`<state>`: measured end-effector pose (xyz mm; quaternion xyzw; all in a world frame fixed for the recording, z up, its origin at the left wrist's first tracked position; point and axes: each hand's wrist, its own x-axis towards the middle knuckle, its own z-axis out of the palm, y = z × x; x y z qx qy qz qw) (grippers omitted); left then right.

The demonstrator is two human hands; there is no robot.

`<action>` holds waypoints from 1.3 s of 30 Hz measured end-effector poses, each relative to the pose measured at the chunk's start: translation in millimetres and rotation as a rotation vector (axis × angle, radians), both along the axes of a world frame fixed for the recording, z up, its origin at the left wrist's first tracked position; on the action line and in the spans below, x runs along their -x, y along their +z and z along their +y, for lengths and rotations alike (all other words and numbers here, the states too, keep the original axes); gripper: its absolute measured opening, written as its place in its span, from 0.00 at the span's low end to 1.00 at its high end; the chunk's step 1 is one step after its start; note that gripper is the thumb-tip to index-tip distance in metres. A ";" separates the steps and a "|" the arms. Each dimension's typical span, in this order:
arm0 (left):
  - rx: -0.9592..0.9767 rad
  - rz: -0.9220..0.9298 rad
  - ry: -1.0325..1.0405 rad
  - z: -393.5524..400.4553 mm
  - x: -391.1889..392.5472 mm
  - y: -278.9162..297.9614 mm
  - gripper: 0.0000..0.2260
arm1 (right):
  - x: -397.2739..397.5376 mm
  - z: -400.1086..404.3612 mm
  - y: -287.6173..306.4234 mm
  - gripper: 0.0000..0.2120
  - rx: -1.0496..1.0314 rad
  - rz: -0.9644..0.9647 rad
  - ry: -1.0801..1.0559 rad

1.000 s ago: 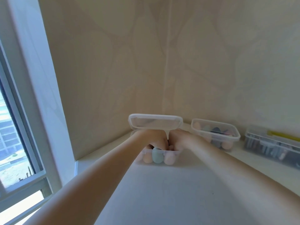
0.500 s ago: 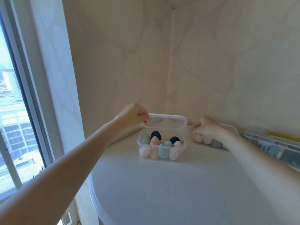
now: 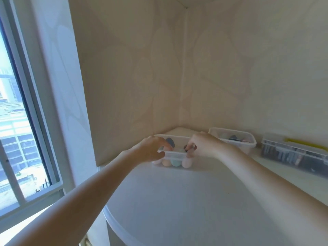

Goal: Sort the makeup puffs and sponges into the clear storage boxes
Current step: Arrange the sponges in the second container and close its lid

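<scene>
The head view shows both hands at a clear plastic storage box (image 3: 174,155) that stands at the far corner of the white table (image 3: 195,201), where the two walls meet. The left hand (image 3: 152,150) holds the left end of the box's near rim, its fingers curled over the edge. The right hand (image 3: 200,146) holds the right end of the same rim, its fingertips (image 3: 190,148) bent down to the edge; whether they also touch a sponge inside, I cannot tell. Both bare forearms reach over the table from the near side. In this box lie egg-shaped makeup sponges (image 3: 174,161): along the near wall I count four, pale pink, peach, teal and pink, and behind them a dark blue one; others are hidden by the hands. A second clear plastic box (image 3: 248,144) with some blurred sponges stands along the far edge, to the right of the first one and apart from it. A third clear box with a yellow handle (image 3: 292,153), holding dark items, stands further right along the same edge. The beige patterned walls (image 3: 230,77) close the corner, and a white-framed window (image 3: 23,121) is on the left, with buildings outside.
</scene>
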<state>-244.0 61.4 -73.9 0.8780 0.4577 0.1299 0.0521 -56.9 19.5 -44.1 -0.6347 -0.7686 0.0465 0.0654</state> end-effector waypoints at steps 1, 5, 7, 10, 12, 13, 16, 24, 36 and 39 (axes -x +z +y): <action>-0.010 -0.005 0.000 0.5 0.7 0.3 0.16 | 2.6 0.0 -0.8 0.13 -0.037 -0.017 -0.016; -0.069 0.078 -0.037 -0.5 -3.1 -2.2 0.15 | 18.6 -9.2 -8.9 0.09 -0.127 -0.184 -0.054; -0.140 0.201 -0.044 -1.6 -6.9 -1.8 0.18 | 24.7 -15.2 -14.7 0.06 -0.170 -0.270 -0.048; -0.240 0.312 -0.049 -2.5 -9.8 2.2 0.21 | 29.8 -18.4 -22.1 0.11 -0.255 -0.354 -0.064; -0.306 0.366 -0.033 -4.3 -10.8 2.7 0.21 | 32.5 -15.5 -25.6 0.14 -0.309 -0.412 -0.068; -0.336 0.394 -0.022 -5.1 -12.0 2.0 0.22 | 34.0 -14.4 -26.8 0.14 -0.325 -0.433 -0.062; -0.383 0.442 0.000 -2.6 -16.8 0.4 0.21 | 35.5 -10.8 -30.7 0.14 -0.353 -0.467 -0.048; -0.332 0.417 -0.006 3.8 -17.5 3.1 0.17 | 34.8 -3.1 -32.5 0.13 -0.363 -0.527 -0.008; 0.004 -0.216 0.133 32.8 11.6 -23.9 0.14 | -1.1 6.0 -54.3 0.12 -0.338 0.006 -0.146; 0.354 -0.581 0.141 31.5 13.3 -26.5 0.13 | -9.9 13.6 -56.0 0.15 -0.178 0.500 -0.243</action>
